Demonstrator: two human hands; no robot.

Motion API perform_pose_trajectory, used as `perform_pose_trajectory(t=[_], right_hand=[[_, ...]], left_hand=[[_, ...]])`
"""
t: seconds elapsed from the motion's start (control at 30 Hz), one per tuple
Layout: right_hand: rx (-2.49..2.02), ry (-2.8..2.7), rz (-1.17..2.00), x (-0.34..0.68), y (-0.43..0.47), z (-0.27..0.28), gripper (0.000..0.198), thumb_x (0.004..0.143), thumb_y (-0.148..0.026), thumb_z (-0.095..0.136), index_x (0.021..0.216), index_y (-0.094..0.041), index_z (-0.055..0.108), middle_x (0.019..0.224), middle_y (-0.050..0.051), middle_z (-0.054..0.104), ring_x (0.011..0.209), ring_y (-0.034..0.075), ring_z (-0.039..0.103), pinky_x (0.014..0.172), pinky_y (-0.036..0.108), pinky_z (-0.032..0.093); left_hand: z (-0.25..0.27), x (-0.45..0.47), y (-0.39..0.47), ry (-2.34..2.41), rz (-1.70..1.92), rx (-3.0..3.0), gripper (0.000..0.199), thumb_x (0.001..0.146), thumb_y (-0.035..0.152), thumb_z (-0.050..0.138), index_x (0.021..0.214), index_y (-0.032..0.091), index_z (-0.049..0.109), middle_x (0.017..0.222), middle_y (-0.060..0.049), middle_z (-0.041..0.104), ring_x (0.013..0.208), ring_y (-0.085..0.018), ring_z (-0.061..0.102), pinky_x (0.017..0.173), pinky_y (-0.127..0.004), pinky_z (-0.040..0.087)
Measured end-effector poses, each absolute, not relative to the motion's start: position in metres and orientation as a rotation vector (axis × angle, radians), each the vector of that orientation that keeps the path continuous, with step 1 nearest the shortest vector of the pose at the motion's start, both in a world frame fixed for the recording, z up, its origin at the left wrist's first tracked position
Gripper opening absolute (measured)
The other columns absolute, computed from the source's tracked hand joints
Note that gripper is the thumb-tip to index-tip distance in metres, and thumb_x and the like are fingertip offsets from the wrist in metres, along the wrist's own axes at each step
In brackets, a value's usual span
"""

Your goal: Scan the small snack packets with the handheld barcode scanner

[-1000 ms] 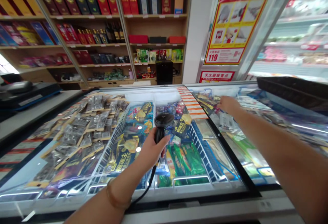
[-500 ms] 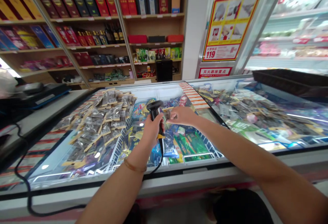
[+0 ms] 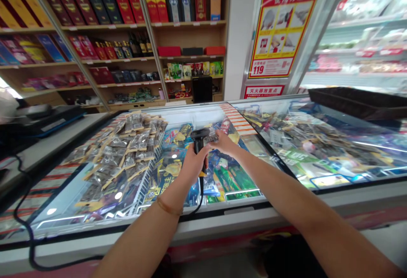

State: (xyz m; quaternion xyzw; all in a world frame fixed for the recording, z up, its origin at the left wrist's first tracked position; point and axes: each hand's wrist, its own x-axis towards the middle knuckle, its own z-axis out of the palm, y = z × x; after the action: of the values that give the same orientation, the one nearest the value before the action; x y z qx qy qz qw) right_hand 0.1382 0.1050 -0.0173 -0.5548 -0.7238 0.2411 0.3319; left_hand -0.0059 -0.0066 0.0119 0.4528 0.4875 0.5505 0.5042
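Observation:
My left hand (image 3: 193, 161) is wrapped around the handle of a black barcode scanner (image 3: 200, 134), held upright over the glass-topped freezer with its cord trailing down. Close beside the scanner head, my right hand (image 3: 226, 143) pinches a small clear packet (image 3: 212, 136); its contents are too blurred to make out. To the left, a heap of small clear packets with dark contents and tan edges (image 3: 138, 138) lies on the glass. Beneath both hands, colourful bagged goods (image 3: 171, 167) show inside the freezer, partly hidden by my arms.
A counter (image 3: 28, 150) with dark equipment runs along the left. On the right, a dark tray (image 3: 356, 102) rests on the freezer (image 3: 216, 227), with more packets (image 3: 327, 140) below it. Shelves of boxes (image 3: 124, 6) line the back wall. The scanner cord (image 3: 32, 244) loops at front left.
Both hands sit slightly differently in view: the scanner has shifted a little right, and my right hand with the packet has come nearer to the scanner head. The view itself has also shifted slightly.

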Motion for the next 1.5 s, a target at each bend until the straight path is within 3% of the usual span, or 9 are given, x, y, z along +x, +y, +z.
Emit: perform_pose_trajectory(t=[0.1,0.2,0.4,0.6,0.97,1.2,1.5], right_hand=[[-1.211,-1.473,0.922,0.151,0.113,-0.019,0.040,0.076,-0.032,0.071,0.113,-0.020,0.060,0.107,0.007,0.072,0.102,0.025,0.065,0.093,0.041,0.049],[-1.020,-1.276,1.093,0.161,0.117,-0.017,0.035,0.081,-0.038,0.067,0.112,-0.024,0.060,0.108,0.004,0.073,0.103,0.023,0.066,0.091,0.040,0.052],[-0.801,-1.006,1.442,0.165,0.111,-0.005,0.024,0.082,-0.040,0.069,0.097,-0.024,0.058,0.081,0.000,0.073,0.080,0.019,0.071,0.072,0.031,0.055],[-0.789,-0.992,1.439,0.165,0.106,0.002,0.021,0.085,-0.040,0.067,0.089,-0.022,0.057,0.078,0.001,0.072,0.076,0.017,0.070,0.062,0.025,0.052],[-0.672,-0.907,1.443,0.165,0.106,0.005,0.010,0.086,-0.029,0.062,0.093,-0.022,0.063,0.086,0.002,0.075,0.092,0.019,0.071,0.079,0.031,0.056],[-0.793,-0.997,1.421,0.169,0.108,-0.001,0.025,0.084,-0.043,0.066,0.098,-0.024,0.060,0.087,0.001,0.074,0.085,0.019,0.070,0.066,0.026,0.052],[-0.789,-1.010,1.395,0.178,0.115,-0.008,0.033,0.083,-0.047,0.063,0.109,-0.027,0.058,0.107,0.001,0.073,0.096,0.019,0.069,0.083,0.035,0.054]], left_hand=[[0.008,-0.005,-0.008,1.156,1.284,1.167,0.035,0.077,0.045,0.072,0.087,0.022,0.047,0.055,0.007,0.052,0.039,-0.009,0.047,0.040,-0.022,0.037],[0.007,-0.003,-0.011,1.102,1.215,1.234,0.037,0.077,0.047,0.072,0.087,0.022,0.047,0.056,0.008,0.052,0.038,-0.009,0.046,0.041,-0.022,0.037],[0.011,0.001,-0.019,1.074,1.082,1.391,0.035,0.080,0.047,0.068,0.092,0.024,0.044,0.050,0.010,0.050,0.037,-0.010,0.044,0.042,-0.023,0.036],[0.012,0.004,-0.022,1.140,1.010,1.485,0.032,0.083,0.044,0.065,0.095,0.023,0.044,0.046,0.010,0.050,0.037,-0.011,0.043,0.043,-0.023,0.035],[0.011,0.005,-0.021,1.110,0.995,1.495,0.032,0.082,0.045,0.067,0.090,0.024,0.044,0.048,0.010,0.050,0.037,-0.010,0.043,0.043,-0.022,0.034],[0.015,0.007,-0.025,1.108,1.008,1.448,0.038,0.078,0.048,0.070,0.093,0.023,0.045,0.046,0.011,0.047,0.036,-0.009,0.043,0.043,-0.022,0.035],[0.011,0.003,-0.026,1.055,1.013,1.490,0.035,0.082,0.049,0.065,0.088,0.024,0.042,0.049,0.010,0.050,0.038,-0.009,0.043,0.044,-0.022,0.035]])
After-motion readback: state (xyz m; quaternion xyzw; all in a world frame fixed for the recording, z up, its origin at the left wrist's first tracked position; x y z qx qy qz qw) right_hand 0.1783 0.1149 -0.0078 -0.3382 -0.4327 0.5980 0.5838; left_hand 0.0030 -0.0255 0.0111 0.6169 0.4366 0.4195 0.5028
